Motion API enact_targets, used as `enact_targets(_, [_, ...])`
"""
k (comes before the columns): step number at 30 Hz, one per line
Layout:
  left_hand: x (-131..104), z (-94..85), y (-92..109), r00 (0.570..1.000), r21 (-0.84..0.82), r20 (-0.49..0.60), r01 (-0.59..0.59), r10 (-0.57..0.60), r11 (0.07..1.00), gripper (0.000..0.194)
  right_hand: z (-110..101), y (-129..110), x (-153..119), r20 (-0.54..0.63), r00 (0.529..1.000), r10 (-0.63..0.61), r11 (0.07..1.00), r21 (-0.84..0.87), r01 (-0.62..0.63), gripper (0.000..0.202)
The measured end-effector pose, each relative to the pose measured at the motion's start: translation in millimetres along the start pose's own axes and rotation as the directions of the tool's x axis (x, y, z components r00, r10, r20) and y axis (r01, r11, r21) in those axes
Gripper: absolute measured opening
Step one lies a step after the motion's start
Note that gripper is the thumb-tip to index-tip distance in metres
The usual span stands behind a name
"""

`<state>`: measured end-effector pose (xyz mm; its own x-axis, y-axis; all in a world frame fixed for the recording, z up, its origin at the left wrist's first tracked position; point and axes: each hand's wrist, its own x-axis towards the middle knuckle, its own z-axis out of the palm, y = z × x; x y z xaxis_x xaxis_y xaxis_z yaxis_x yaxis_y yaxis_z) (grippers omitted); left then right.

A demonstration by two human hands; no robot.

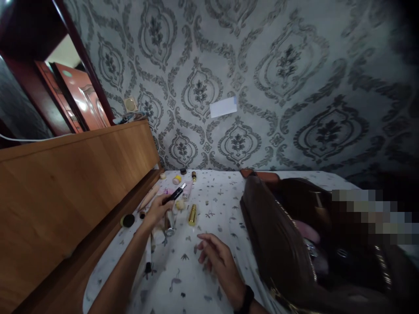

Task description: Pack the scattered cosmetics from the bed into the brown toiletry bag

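My left hand is closed around a slim black item with a silvery tip, over the group of small items at the left of the patterned white sheet. Below that hand lie a silver-topped tube and a white round item. My right hand hovers over the sheet with its fingers apart and slightly curled, holding nothing. Just beyond it stands a gold tube. A yellowish round item sits between the black item and the gold tube.
A large dark bag stands unzipped on the right, with a pink item inside. A brown case lies behind it. The wooden headboard borders the left side; a black round lid lies near it.
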<state>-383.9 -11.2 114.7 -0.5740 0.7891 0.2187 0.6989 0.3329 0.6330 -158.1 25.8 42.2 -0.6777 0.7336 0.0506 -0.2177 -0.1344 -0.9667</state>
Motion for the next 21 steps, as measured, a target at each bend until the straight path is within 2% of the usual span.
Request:
enact_targets(2, [-15,28.0,17,0.998,-0.198,0.055,-0.025,0.037,0.98,0.045,0,-5,-2,-0.016,1.0,0.022,0.999,0.05,-0.021,0.057])
enact_targets(3, [-23,42.1,26,0.995,-0.34,0.082,-0.02,0.051,0.94,0.051,1,-7,-3,-0.019,1.0,0.017,0.998,0.068,-0.016,0.059])
enact_targets(4, [-30,55.3,35,0.991,-0.558,0.121,0.029,0.047,0.829,0.052,1,-8,-3,-0.021,1.0,0.004,0.997,0.082,-0.002,0.059])
enact_targets(5, [-38,67.0,43,0.983,-0.692,0.18,0.092,0.048,0.716,0.052,1,-9,-3,-0.022,1.0,-0.013,0.996,0.09,0.015,0.058])
enact_targets(7, [-50,84.8,57,0.96,-0.829,0.275,0.207,0.057,0.52,0.052,0,-6,-2,-0.042,0.998,-0.039,0.995,0.09,0.042,0.056])
enact_targets(8, [-55,90.9,62,0.952,-0.84,0.3,0.234,0.06,0.49,0.052,0,-3,-1,-0.061,0.997,-0.043,0.995,0.086,0.048,0.056])
enact_targets(11, [-66,101.4,67,0.946,-0.846,0.32,0.261,0.052,0.465,0.057,-3,8,4,-0.127,0.991,-0.032,0.996,0.08,0.042,0.057])
enact_targets(14, [-71,105.8,61,0.915,-0.815,0.401,0.336,0.042,0.472,0.063,-5,16,9,-0.103,0.994,-0.027,0.995,0.091,0.037,0.061])
enact_targets(17, [-70,107.5,53,0.885,-0.783,0.461,0.378,0.055,0.494,0.062,-5,15,9,-0.073,0.997,-0.03,0.996,0.081,0.036,0.064])
enact_targets(21, [-68,107.4,48,0.888,-0.777,0.455,0.36,0.065,0.516,0.054,-4,9,5,-0.1,0.994,-0.049,0.999,-0.002,0.049,0.051])
